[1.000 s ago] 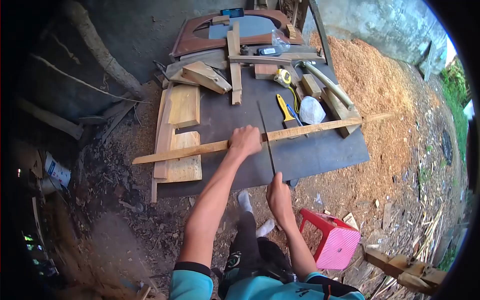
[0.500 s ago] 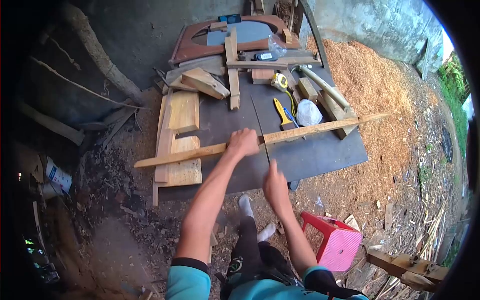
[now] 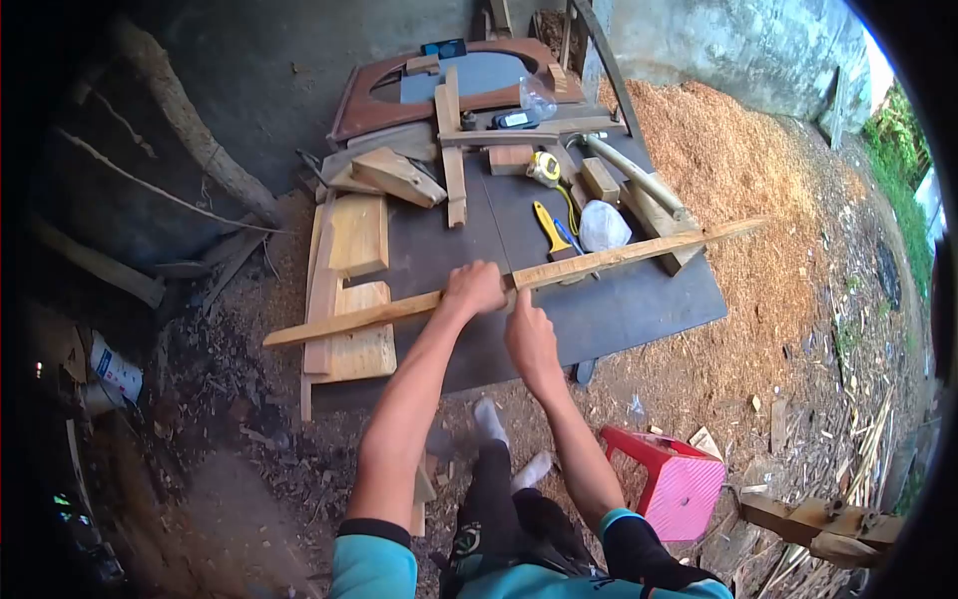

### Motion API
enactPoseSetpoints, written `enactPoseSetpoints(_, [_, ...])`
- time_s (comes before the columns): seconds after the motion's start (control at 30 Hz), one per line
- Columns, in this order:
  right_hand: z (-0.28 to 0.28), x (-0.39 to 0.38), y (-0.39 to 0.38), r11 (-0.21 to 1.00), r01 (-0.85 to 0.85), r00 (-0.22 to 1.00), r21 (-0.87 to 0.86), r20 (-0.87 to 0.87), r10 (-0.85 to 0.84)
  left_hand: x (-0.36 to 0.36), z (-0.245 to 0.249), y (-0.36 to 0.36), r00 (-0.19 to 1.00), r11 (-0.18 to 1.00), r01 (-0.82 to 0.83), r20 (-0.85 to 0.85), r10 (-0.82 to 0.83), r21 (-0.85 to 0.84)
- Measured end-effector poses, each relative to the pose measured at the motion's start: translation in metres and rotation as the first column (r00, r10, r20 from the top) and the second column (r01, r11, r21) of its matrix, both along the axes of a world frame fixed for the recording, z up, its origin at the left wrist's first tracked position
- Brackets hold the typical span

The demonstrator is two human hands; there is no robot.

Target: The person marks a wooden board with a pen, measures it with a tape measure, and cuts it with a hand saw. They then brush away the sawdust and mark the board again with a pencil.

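Observation:
A long, narrow wooden strip (image 3: 609,256) lies slantwise across the dark tabletop (image 3: 639,312), its ends reaching past both sides. My left hand (image 3: 475,290) is closed round the strip near its middle. Just to the right, my right hand (image 3: 530,337) is closed at the strip's near edge, holding a thin dark blade (image 3: 496,215) that crosses the strip and points away from me. The blade's handle is hidden in my fingers. Beyond the strip lie a yellow brush (image 3: 550,230), a white rounded object (image 3: 605,227) and a yellow tape measure (image 3: 545,169).
Wood blocks (image 3: 359,235) line the table's left side. A hammer (image 3: 636,175) lies at the right, and a brown oval-holed frame (image 3: 349,108) at the back. A red stool (image 3: 681,494) stands on the floor at right, with wood shavings (image 3: 718,150) beyond.
My right hand has moved up and forward to the strip, and more of the blade extends beyond the strip. The view has shifted slightly. My left hand keeps its hold.

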State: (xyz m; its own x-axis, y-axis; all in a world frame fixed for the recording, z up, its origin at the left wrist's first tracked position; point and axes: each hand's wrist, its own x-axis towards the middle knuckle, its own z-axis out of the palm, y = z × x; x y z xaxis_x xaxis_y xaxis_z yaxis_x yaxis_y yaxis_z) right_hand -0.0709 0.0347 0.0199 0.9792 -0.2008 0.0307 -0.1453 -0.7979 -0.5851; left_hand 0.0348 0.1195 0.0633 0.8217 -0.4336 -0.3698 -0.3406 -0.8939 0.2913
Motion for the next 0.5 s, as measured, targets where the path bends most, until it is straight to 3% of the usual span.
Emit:
enactPoseSetpoints(0.1, [0.005, -0.068, 0.005, 0.995, 0.08, 0.997, 0.064, -0.018, -0.079, 0.004, -0.009, 0.0, 0.999, 1.0, 0.003, 0.05, -0.004, 0.019])
enactPoseSetpoints(0.13, [0.011, -0.091, 0.003, 0.984, 0.1, 0.975, 0.144, -0.211, -0.069, 0.009, -0.025, 0.002, 0.996, 1.0, 0.014, 0.092, -0.015, 0.013])
enactPoseSetpoints(0.23, [0.005, -0.05, 0.006, 0.985, 0.079, 0.995, 0.155, 0.051, -0.088, 0.001, -0.007, -0.001, 0.999, 1.0, -0.012, 0.032, 0.011, 0.028])
enactPoseSetpoints(0.27, [0.009, -0.019, 0.007, 0.982, 0.112, 0.993, 0.154, -0.042, -0.106, 0.003, -0.01, 0.0, 0.999, 1.0, -0.017, 0.033, 0.017, 0.008])
enactPoseSetpoints(0.5, [0.011, -0.007, 0.001, 0.974, 0.088, 0.995, 0.209, -0.06, -0.077, 0.008, -0.015, -0.001, 0.997, 0.999, -0.036, 0.062, 0.034, 0.029])
